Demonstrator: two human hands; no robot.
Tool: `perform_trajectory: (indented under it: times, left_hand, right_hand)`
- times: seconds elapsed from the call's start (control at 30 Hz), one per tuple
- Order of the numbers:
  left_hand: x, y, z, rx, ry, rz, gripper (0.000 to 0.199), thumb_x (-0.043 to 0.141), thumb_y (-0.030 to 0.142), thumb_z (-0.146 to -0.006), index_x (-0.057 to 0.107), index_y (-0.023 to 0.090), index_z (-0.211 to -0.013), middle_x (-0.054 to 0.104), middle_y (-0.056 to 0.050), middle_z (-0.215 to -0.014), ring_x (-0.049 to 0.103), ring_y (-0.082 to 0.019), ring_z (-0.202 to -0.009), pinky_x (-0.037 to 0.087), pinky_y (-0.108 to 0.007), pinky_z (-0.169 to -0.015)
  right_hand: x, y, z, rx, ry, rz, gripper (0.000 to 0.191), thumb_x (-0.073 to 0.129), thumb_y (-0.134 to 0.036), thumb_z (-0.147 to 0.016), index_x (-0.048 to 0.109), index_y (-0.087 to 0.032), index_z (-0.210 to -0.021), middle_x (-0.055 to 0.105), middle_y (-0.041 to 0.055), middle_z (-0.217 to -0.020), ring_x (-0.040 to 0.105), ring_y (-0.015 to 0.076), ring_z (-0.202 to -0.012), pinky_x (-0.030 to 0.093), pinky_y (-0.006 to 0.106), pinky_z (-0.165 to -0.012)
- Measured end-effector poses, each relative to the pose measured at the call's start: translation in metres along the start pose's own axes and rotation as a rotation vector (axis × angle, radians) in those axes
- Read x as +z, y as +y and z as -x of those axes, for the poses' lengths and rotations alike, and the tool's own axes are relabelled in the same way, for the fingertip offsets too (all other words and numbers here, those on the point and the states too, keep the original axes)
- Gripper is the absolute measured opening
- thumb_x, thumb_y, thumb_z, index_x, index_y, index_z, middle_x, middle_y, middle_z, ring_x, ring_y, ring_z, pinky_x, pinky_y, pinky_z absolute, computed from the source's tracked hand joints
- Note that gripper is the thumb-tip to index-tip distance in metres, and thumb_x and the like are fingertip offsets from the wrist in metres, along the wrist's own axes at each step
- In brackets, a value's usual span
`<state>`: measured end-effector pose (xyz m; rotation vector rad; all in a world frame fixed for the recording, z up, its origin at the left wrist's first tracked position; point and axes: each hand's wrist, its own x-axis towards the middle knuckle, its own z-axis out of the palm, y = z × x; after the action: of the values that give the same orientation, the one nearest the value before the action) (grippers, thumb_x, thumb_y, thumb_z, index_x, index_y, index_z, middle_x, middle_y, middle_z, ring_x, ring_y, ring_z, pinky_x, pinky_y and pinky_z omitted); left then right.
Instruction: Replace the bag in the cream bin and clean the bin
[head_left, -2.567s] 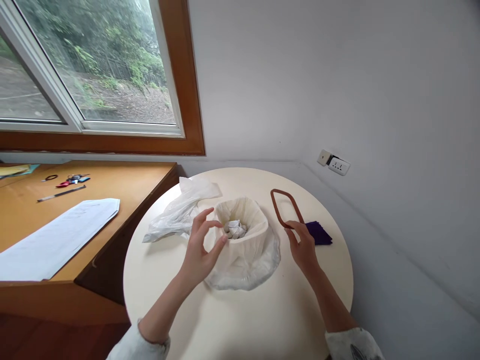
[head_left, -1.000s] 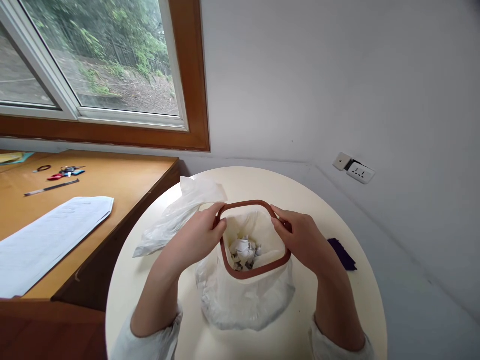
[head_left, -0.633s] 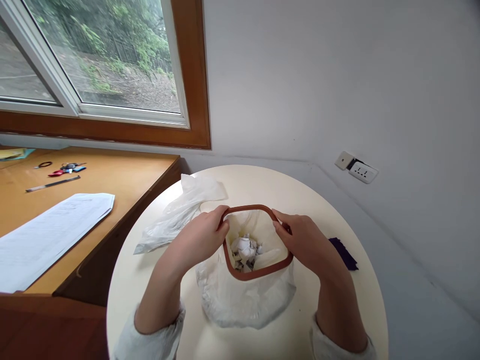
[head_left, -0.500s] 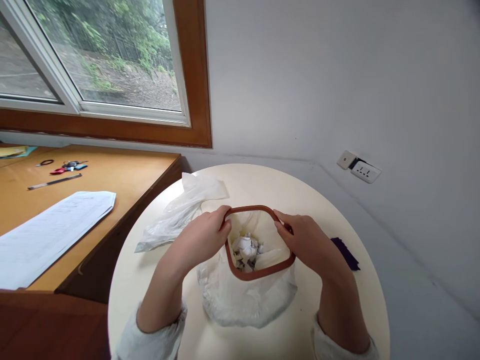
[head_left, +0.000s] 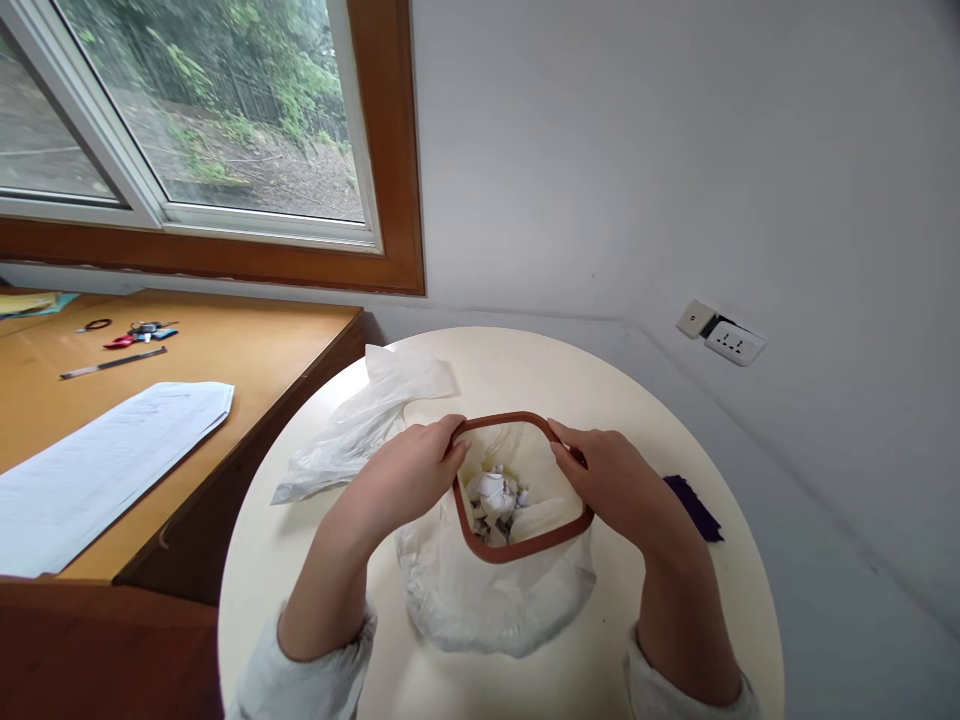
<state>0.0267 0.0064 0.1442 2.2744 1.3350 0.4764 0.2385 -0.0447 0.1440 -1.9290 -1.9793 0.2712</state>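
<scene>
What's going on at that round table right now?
A person grips a brown ring with both hands, left hand on its left side and right hand on its right, over the mouth of a small bin lined with a white plastic bag. Crumpled paper scraps lie inside. The bag's edge hangs outside below the ring. A loose plastic bag and a purple cloth lie on the table.

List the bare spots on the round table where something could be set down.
Free: the far arc of the round table behind the brown ring, and the near edge between the sleeves. Crowded: centre, where left hand and right hand grip the ring over the lined bin; spare plastic bag left, purple cloth right.
</scene>
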Motion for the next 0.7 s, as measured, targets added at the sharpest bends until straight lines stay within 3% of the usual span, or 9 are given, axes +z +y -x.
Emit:
perform_trajectory:
  times: [0.2,0.33,0.7]
  left_hand:
    - [-0.0017,0.0022,-0.0018,-0.043,-0.065,-0.03,0.031,0.032,0.038,-0.087,0.057,0.025,-0.1,0.067,-0.004,-0.087,0.061,-0.022,-0.074,0.041,-0.03,-0.06]
    - [-0.0032,0.0036,-0.002,-0.064,-0.093,-0.025,0.031,0.031,0.039,-0.087,0.057,0.024,-0.09,0.066,-0.004,-0.089,0.061,-0.021,-0.077,0.042,-0.03,-0.064]
    - [-0.0039,0.0036,-0.0028,-0.057,-0.103,-0.019,0.029,0.034,0.038,-0.085,0.058,0.022,-0.09,0.066,-0.005,-0.082,0.06,-0.021,-0.071,0.042,-0.03,-0.062]
  right_hand:
    - [-0.0035,-0.0027,0.0017,0.008,-0.035,0.028,0.033,0.035,-0.024,-0.088,0.06,-0.021,-0.109,0.067,0.005,-0.074,0.059,0.0173,-0.066,0.034,0.025,-0.054]
    - [-0.0065,-0.0064,0.0026,0.054,-0.092,0.074,0.037,0.032,-0.024,-0.09,0.055,-0.02,-0.118,0.068,0.005,-0.08,0.059,0.0172,-0.073,0.035,0.025,-0.059]
    - [-0.0074,-0.0078,0.0031,0.064,-0.131,0.121,0.039,0.032,-0.026,-0.091,0.05,-0.022,-0.125,0.068,0.0044,-0.085,0.06,0.0171,-0.076,0.036,0.025,-0.059]
